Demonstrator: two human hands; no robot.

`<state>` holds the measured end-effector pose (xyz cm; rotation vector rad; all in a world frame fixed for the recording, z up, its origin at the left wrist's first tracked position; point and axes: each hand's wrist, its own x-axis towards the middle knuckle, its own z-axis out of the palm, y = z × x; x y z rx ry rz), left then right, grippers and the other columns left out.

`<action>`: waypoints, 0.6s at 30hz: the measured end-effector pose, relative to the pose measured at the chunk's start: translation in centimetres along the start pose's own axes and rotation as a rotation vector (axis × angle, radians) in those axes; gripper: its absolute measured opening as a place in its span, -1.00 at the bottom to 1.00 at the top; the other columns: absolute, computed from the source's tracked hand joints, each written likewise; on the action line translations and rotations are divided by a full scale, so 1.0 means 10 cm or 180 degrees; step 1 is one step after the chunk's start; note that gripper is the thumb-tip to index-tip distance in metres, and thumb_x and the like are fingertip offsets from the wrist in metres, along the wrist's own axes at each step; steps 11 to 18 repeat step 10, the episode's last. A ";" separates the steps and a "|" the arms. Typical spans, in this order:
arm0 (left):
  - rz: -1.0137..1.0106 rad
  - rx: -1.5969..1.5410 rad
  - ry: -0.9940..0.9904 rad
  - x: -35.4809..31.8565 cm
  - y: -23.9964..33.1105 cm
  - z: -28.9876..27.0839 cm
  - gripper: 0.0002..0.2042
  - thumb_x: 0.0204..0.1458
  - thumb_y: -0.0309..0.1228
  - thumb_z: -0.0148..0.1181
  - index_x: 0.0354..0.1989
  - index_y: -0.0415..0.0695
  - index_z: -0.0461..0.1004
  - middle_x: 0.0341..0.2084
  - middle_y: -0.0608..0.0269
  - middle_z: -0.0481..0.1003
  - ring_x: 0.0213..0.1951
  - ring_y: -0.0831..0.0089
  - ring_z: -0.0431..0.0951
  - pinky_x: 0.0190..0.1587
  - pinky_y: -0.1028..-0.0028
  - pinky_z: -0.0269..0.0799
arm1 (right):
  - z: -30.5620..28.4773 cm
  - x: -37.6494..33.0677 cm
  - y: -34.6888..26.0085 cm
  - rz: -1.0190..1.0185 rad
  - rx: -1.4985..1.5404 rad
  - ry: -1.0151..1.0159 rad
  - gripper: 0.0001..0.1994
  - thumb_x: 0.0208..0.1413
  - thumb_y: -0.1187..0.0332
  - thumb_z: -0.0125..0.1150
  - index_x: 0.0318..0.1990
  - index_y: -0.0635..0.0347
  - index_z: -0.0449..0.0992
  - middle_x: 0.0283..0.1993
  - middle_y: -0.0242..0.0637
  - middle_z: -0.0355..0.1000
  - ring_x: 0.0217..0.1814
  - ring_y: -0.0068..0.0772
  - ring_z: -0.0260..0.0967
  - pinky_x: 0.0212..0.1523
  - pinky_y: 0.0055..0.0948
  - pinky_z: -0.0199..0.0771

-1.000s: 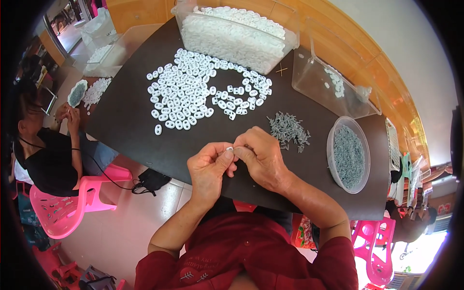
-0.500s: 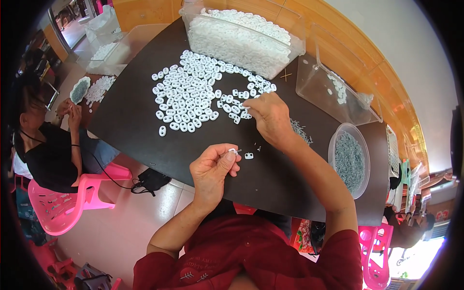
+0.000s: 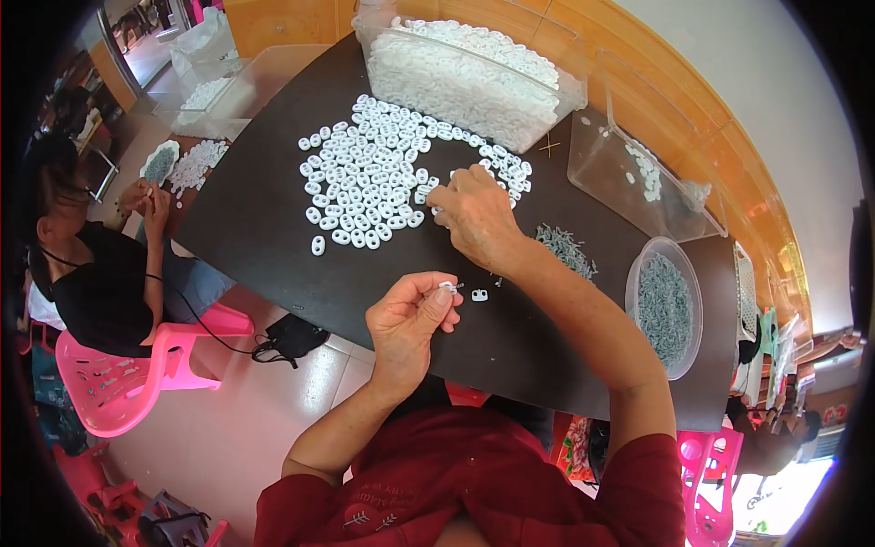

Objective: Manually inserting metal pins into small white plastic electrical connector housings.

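My left hand [image 3: 404, 326] pinches a small white oval plastic piece [image 3: 446, 286] between thumb and fingers, with a thin grey screw-like bit sticking out of its side. Farther up the table, my right hand [image 3: 476, 217] reaches palm down over loose white pieces, its fingers curled together and tips lowered among them. Whatever those tips hold is hidden by the hand. Left of it spreads a wide patch of white two-hole oval pieces [image 3: 360, 182]. A single squarish white piece [image 3: 479, 295] lies on the dark table just right of my left hand.
A clear bin [image 3: 465, 82] heaped with white pieces stands at the back. Right of it, another clear bin [image 3: 638, 178] holds a few. Small grey screws lie piled [image 3: 567, 252] and in a round tub [image 3: 665, 305]. A seated person [image 3: 100, 255] handles small parts at left.
My right hand has moved slightly left and turned more palm down over the loose white pieces. My left hand keeps its pinch on the white piece. The whole view has shifted a little.
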<state>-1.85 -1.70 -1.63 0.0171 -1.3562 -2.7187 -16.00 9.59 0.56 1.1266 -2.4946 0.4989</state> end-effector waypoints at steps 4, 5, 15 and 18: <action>0.0032 -0.0040 0.0073 0.00 0.01 0.02 -0.84 0.10 -0.51 0.15 -0.22 -0.35 0.46 -0.44 0.11 0.51 -0.52 0.53 0.46 -0.46 0.58 0.39 | -0.04 0.00 0.01 -0.0023 -0.0089 -0.0124 -0.84 -0.22 0.52 0.30 -0.44 0.19 0.44 -0.43 -0.22 0.31 -0.26 -0.15 0.24 -0.33 -0.23 0.28; 0.0036 -0.0039 0.0072 0.01 0.01 0.02 -0.85 0.09 -0.51 0.15 -0.23 -0.35 0.46 -0.44 0.12 0.51 -0.52 0.53 0.46 -0.46 0.58 0.39 | -0.06 0.02 -0.01 -0.0036 -0.0090 -0.0131 -0.83 -0.21 0.52 0.30 -0.44 0.20 0.41 -0.42 -0.21 0.31 -0.26 -0.13 0.24 -0.32 -0.21 0.27; 0.0033 -0.0042 -0.0024 0.00 -0.01 -0.01 -0.81 0.11 -0.49 0.14 -0.15 -0.33 0.46 -0.40 0.19 0.52 -0.47 0.62 0.45 -0.41 0.65 0.37 | -0.11 -0.03 -0.03 0.0224 0.0105 -0.0379 -0.81 -0.14 0.51 0.27 -0.42 0.20 0.34 -0.39 -0.17 0.35 -0.23 -0.08 0.25 -0.28 -0.17 0.27; 0.0033 -0.0042 -0.0024 0.00 -0.01 -0.01 -0.81 0.11 -0.49 0.14 -0.15 -0.33 0.46 -0.40 0.19 0.52 -0.47 0.62 0.45 -0.41 0.65 0.37 | -0.11 -0.03 -0.03 0.0224 0.0105 -0.0379 -0.81 -0.14 0.51 0.27 -0.42 0.20 0.34 -0.39 -0.17 0.35 -0.23 -0.08 0.25 -0.28 -0.17 0.27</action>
